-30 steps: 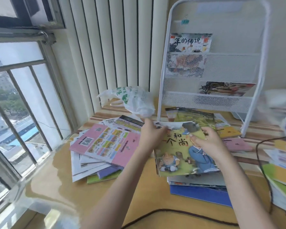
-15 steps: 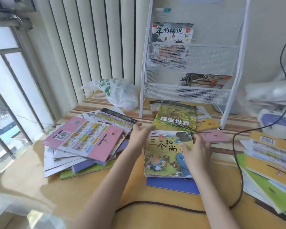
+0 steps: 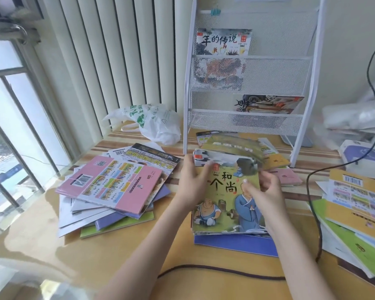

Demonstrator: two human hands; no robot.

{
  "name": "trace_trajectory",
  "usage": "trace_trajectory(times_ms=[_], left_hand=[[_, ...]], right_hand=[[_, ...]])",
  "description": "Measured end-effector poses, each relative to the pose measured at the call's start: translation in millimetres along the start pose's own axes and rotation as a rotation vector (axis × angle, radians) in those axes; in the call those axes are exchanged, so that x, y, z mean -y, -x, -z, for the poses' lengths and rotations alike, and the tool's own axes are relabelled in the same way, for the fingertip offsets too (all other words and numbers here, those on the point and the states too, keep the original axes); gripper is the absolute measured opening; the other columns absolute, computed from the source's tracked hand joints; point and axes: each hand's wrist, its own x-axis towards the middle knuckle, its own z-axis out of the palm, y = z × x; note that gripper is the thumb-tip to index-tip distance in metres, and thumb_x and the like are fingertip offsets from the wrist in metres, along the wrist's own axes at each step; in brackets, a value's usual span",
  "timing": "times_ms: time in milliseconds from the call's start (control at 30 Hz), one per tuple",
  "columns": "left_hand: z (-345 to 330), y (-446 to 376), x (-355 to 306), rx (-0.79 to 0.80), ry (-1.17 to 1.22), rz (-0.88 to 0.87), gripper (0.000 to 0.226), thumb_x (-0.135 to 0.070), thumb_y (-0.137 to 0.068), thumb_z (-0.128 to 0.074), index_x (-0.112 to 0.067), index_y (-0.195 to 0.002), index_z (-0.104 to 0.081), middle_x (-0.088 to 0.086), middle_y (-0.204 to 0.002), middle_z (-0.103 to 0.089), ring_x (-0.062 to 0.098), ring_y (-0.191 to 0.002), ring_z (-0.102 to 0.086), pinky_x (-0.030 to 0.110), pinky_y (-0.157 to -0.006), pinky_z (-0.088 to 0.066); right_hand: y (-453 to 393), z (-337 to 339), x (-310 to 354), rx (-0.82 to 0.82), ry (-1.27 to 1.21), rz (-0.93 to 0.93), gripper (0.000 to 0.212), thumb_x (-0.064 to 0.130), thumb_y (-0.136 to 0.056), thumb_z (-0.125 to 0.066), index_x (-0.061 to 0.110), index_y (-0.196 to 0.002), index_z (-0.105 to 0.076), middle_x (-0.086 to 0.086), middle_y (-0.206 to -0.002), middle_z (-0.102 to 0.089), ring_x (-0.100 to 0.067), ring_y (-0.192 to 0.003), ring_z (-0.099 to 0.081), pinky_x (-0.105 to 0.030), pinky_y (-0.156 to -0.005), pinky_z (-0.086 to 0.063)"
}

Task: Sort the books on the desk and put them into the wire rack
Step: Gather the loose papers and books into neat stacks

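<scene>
The picture book with two robed cartoon figures (image 3: pixel 227 191) lies on top of the middle pile on the counter (image 3: pixel 41 245), just in front of the wire rack (image 3: pixel 247 120). The left hand (image 3: pixel 191 182) clasps its left edge, thumb over the cover and fingers curled beneath. The right hand (image 3: pixel 266 191) pinches the right edge, fingertips on the cover. Both grips are closed on this one book, whose far end looks raised and blurred. Whether it is coming off the pile or only being squared up, I cannot tell.

Little of the task looks done. The rack holds only two books: a pale-covered one with large black characters (image 3: pixel 223 42) standing in the upper left pocket, and a dark one (image 3: pixel 266 103) tilted in the lower right pocket. The rest of the mesh is bare.

Most of the work is left. Under the held book lie more covers, with a blue one (image 3: pixel 236 245) lowest. To the left sprawls a loose heap topped by a pink book (image 3: pixel 113 187). Another stack of yellow and green books (image 3: pixel 355 213) spreads along the right edge, and a few thin ones lie at the rack's foot. A white plastic bag (image 3: pixel 152 124) sits far left of the rack.
</scene>
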Motion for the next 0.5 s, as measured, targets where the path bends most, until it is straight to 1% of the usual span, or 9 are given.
trace_trajectory(times_ms=[33, 67, 133, 200, 233, 333, 400, 467, 500], left_hand=[[3.7, 3.2, -8.4, -0.023, 0.023, -0.090, 0.022, -0.032, -0.093, -0.057, -0.015, -0.103, -0.047, 0.003, -0.101, -0.059, 0.020, -0.098, -0.060, 0.048, -0.089, -0.049], [6.8, 5.6, -16.0, -0.043, 0.049, -0.167, 0.020, -0.031, -0.093, -0.058, -0.016, -0.101, -0.048, 0.000, -0.098, -0.060, 0.019, -0.096, -0.060, 0.048, -0.087, -0.050], [11.7, 10.7, -36.3, -0.088, 0.079, -0.338, 0.017, -0.030, -0.092, -0.059, -0.020, -0.097, -0.047, -0.008, -0.091, -0.061, 0.016, -0.089, -0.063, 0.047, -0.080, -0.053], [15.5, 11.8, -49.0, -0.130, 0.047, -0.494, 0.020, -0.030, -0.091, -0.059, -0.020, -0.098, -0.044, -0.006, -0.086, -0.061, 0.017, -0.082, -0.063, 0.043, -0.072, -0.053], [18.2, 12.3, -52.1, -0.136, 0.035, -0.536, 0.021, -0.031, -0.090, -0.059, -0.021, -0.099, -0.043, -0.006, -0.084, -0.061, 0.016, -0.078, -0.062, 0.040, -0.070, -0.053], [25.6, 15.2, -52.4, -0.117, 0.064, -0.528, 0.019, -0.038, -0.086, -0.056, -0.028, -0.097, -0.045, -0.010, -0.079, -0.059, 0.011, -0.072, -0.057, 0.031, -0.067, -0.048], [27.5, 16.5, -53.3, -0.132, 0.119, -0.486, 0.021, -0.040, -0.084, -0.049, -0.020, -0.086, -0.054, -0.011, -0.074, -0.059, 0.007, -0.070, -0.054, 0.020, -0.067, -0.042], [25.6, 13.9, -54.4, -0.173, 0.214, -0.398, 0.028, -0.036, -0.084, -0.046, -0.012, -0.075, -0.058, -0.009, -0.067, -0.057, 0.008, -0.066, -0.051, 0.019, -0.064, -0.040], [24.2, 13.1, -56.1, -0.200, 0.243, -0.338, 0.024, -0.029, -0.085, -0.047, -0.011, -0.076, -0.059, -0.007, -0.064, -0.055, 0.012, -0.062, -0.047, 0.024, -0.060, -0.038]], right_hand=[[0.0, 3.8, 7.4, 0.061, -0.070, 0.021, 0.048, 0.031, -0.085, -0.067, 0.022, -0.127, -0.045, 0.009, -0.119, -0.055, -0.010, -0.106, -0.053, -0.019, -0.074, -0.041], [-0.6, 6.4, 14.0, 0.122, -0.098, 0.060, 0.046, 0.037, -0.083, -0.066, 0.026, -0.124, -0.048, 0.013, -0.119, -0.057, -0.007, -0.108, -0.054, -0.021, -0.081, -0.042], [-1.2, 8.5, 27.1, 0.182, -0.133, 0.176, 0.040, 0.040, -0.081, -0.063, 0.030, -0.118, -0.051, 0.017, -0.118, -0.059, 0.001, -0.108, -0.056, -0.024, -0.091, -0.040], [-1.7, 8.4, 38.0, 0.192, -0.223, 0.291, 0.047, 0.038, -0.079, -0.064, 0.023, -0.121, -0.051, 0.014, -0.117, -0.061, 0.005, -0.104, -0.058, -0.019, -0.089, -0.042], [-1.5, 8.2, 42.0, 0.192, -0.257, 0.335, 0.051, 0.043, -0.077, -0.067, 0.021, -0.120, -0.051, 0.011, -0.115, -0.063, 0.002, -0.105, -0.059, -0.018, -0.089, -0.044], [1.9, 12.5, 50.4, 0.156, -0.282, 0.375, 0.060, 0.069, -0.061, -0.071, 0.027, -0.103, -0.058, 0.013, -0.101, -0.068, -0.007, -0.101, -0.062, -0.021, -0.089, -0.045], [7.0, 12.9, 60.8, 0.145, -0.222, 0.372, 0.060, 0.083, -0.060, -0.057, 0.033, -0.093, -0.061, 0.017, -0.101, -0.066, -0.006, -0.104, -0.059, -0.025, -0.091, -0.039], [10.5, 7.2, 70.0, 0.168, -0.182, 0.380, 0.057, 0.083, -0.069, -0.044, 0.033, -0.084, -0.065, 0.018, -0.098, -0.066, -0.002, -0.107, -0.056, -0.021, -0.094, -0.035], [9.6, 2.8, 72.0, 0.146, -0.207, 0.363, 0.054, 0.076, -0.078, -0.043, 0.027, -0.079, -0.066, 0.014, -0.088, -0.067, 0.005, -0.098, -0.057, -0.018, -0.090, -0.035]])
